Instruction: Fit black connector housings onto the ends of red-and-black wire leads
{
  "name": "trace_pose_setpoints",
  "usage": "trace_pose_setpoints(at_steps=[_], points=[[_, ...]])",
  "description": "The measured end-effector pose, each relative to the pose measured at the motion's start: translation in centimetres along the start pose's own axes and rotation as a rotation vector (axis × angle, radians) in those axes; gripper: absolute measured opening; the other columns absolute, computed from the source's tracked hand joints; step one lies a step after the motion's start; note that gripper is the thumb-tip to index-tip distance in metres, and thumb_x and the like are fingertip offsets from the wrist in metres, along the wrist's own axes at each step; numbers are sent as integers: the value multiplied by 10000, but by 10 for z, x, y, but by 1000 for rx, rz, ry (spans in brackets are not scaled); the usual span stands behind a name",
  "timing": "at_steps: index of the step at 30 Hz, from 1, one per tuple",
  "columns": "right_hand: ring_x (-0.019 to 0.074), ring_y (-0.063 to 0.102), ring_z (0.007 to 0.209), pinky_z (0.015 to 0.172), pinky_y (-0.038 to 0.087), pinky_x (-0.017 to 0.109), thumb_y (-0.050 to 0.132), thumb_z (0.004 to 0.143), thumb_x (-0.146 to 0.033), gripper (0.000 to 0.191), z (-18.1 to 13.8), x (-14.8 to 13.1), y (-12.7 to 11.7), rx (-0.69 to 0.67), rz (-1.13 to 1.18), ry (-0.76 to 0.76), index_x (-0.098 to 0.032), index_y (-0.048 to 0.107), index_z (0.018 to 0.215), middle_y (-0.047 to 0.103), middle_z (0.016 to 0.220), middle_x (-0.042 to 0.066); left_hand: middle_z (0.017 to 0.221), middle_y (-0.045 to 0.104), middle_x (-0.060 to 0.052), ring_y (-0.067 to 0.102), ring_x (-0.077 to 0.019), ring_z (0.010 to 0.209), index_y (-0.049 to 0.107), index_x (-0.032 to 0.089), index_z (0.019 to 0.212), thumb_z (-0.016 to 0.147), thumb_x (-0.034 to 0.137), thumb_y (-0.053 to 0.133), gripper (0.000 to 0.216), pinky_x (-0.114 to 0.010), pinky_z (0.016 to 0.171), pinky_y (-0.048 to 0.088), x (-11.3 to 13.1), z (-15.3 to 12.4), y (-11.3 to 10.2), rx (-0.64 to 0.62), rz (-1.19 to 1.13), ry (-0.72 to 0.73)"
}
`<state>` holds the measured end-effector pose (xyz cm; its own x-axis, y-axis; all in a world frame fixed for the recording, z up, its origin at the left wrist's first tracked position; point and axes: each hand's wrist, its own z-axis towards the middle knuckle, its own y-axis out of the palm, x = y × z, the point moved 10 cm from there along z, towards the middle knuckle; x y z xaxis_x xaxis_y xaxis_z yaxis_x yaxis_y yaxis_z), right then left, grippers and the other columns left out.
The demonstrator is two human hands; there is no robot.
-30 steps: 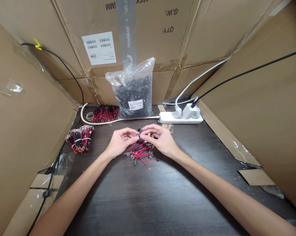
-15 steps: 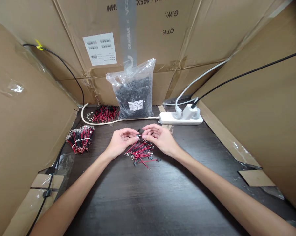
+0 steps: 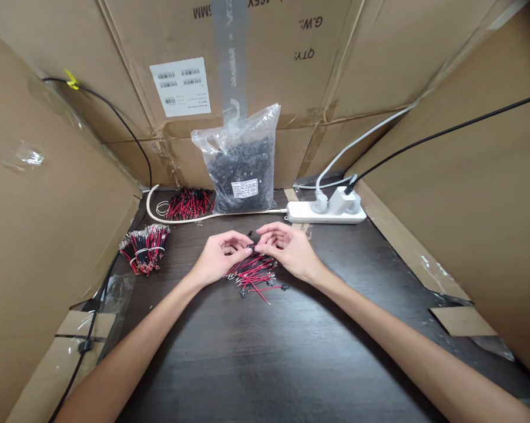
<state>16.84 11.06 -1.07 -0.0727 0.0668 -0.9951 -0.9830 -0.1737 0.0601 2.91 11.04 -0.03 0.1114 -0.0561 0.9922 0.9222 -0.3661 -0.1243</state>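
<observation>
Fingertip to fingertip, my two hands meet above a loose pile of red and black wires (image 3: 254,270) with metal ends. My left hand (image 3: 221,255) pinches a small black connector (image 3: 250,247) between thumb and forefinger. Facing it, my right hand (image 3: 287,249) is closed in a pinch on a wire at the connector; the fingers hide most of it. A wire with a black connector (image 3: 285,287) lies at the near side of the pile. One small black piece (image 3: 250,234) rests on the table just beyond my fingertips.
A tied bundle of red and black wires (image 3: 146,249) lies at left. Behind it is another wire heap (image 3: 190,204), beside a clear bag of black parts (image 3: 242,170). A white power strip (image 3: 326,212) sits at back right. Cardboard walls (image 3: 459,176) enclose the table.
Both hands stay nearly in place, pinching at the same spot with slight finger movement. The whole view has shifted very slightly.
</observation>
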Motion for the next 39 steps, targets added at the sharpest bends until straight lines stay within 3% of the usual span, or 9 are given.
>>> trace_pose_setpoints(at_steps=[20,28,35,39], points=[[162,611,699,699,522,341,845,644,-396,426,0,-1,-1,0,-70,-46,-183,658,962,672,787,38,849,710,-59,576,-109,675,745,130,905,767,230,699,176,-238,660,471,8,-4,8,-49,107,15],[208,672,892,876,505,397,655,833,-506,329,1,-3,-4,19,-70,-31,-200,672,949,726,915,74,850,716,-64,588,-116,670,745,135,913,735,281,747,230,-244,646,465,1,-3,2,-14,34,-22],[194,612,847,793,469,355,661,841,-405,213,-4,-18,8,-86,-284,-141,-198,700,817,683,882,50,819,707,-52,598,-112,673,744,130,901,697,233,764,229,-241,656,477,-2,-2,-1,10,-55,-41],[178,603,770,748,473,342,645,854,-408,229,-4,-13,7,-82,-299,-109,-187,699,826,683,837,42,846,705,-56,611,-112,700,723,129,935,666,222,802,296,-236,665,494,-2,-1,-3,41,-101,-33]])
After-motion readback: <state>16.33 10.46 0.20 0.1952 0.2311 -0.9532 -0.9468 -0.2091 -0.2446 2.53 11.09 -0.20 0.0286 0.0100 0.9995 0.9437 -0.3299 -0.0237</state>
